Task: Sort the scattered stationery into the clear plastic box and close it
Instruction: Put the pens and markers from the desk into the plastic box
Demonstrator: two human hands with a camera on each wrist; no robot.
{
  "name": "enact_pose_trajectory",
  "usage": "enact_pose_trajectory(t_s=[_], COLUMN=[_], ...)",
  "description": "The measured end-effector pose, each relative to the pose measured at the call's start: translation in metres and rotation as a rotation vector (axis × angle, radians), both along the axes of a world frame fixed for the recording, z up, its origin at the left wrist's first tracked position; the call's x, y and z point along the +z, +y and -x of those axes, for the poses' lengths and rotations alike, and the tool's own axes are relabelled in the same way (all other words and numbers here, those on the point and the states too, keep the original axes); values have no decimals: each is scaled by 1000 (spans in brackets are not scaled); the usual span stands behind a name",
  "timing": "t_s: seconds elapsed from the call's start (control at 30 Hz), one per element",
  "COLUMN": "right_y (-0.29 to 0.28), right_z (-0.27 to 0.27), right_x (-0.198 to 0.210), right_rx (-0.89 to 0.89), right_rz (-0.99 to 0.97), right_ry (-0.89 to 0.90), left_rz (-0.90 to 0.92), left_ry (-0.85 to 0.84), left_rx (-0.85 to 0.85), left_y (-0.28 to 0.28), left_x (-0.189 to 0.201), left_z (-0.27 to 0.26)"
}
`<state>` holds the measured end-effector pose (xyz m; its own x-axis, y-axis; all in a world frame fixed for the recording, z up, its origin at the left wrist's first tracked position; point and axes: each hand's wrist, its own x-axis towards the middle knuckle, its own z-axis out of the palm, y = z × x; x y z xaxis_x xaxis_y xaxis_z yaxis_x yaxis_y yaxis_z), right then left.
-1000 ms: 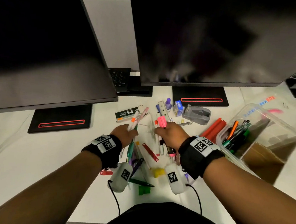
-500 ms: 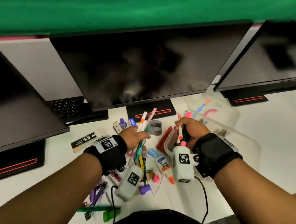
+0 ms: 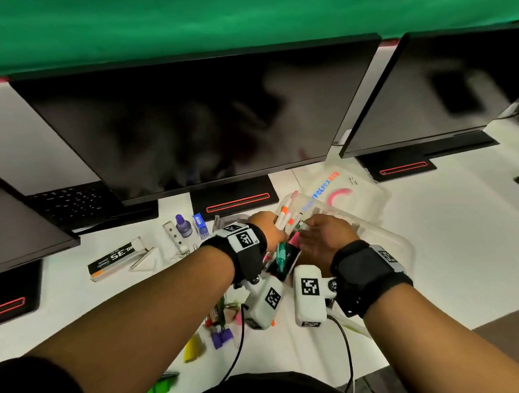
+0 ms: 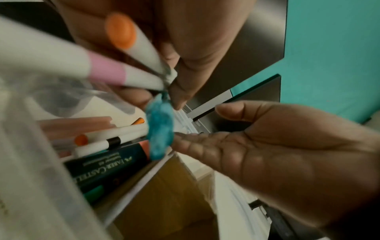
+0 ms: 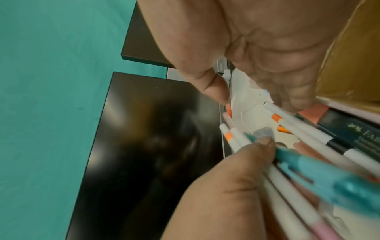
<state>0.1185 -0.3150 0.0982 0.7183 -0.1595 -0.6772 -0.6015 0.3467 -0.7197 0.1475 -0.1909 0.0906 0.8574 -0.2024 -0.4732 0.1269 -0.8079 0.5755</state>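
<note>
Partly done: several pens already inside the clear plastic box (image 3: pixel 387 242) at right, left hand (image 3: pixel 268 231) clutching a bundle of white markers (image 3: pixel 284 220) over it, right hand (image 3: pixel 322 238) empty, fingers relaxed, stapler box (image 3: pixel 118 257) and purple ink bottle (image 3: pixel 182 226) scattered left, lid open.

My forearms are bare. Each wrist wears a broad black strap (image 3: pixel 246 252) with square black-and-white markers, and a white camera block (image 3: pixel 309 297) below it trails a black cable (image 3: pixel 346 350).
</note>
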Motion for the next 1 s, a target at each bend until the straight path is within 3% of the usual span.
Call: enact_pose_trajectory(t_s=[0.27, 0.4, 0.5, 0.57, 0.6, 0.87, 0.93, 1.0], right_y=[0, -3, -5, 0, 5, 33, 31, 33], right_z=[-1, -20, -43, -43, -44, -48, -51, -51], right_x=[-6, -7, 10, 10, 7, 9, 4, 2], right_rx=[111, 102, 263, 484, 570, 834, 797, 799], right_rz=[41, 164, 541, 982, 1045, 1075, 894, 847], right_ry=[-3, -65, -8, -40, -57, -36, 31, 22], left_rz=[224, 171, 219, 270, 283, 328, 297, 242], left_ry=[32, -27, -32, -38, -63, -95, -96, -103], left_rx=[43, 24, 29, 57, 78, 276, 314, 322], left_y=[-2, 8, 20, 29, 35, 91, 106, 120], left_x=[-15, -20, -19, -15, -15, -21, -28, -35], left_z=[-3, 8, 15, 17, 17, 17, 20, 23])
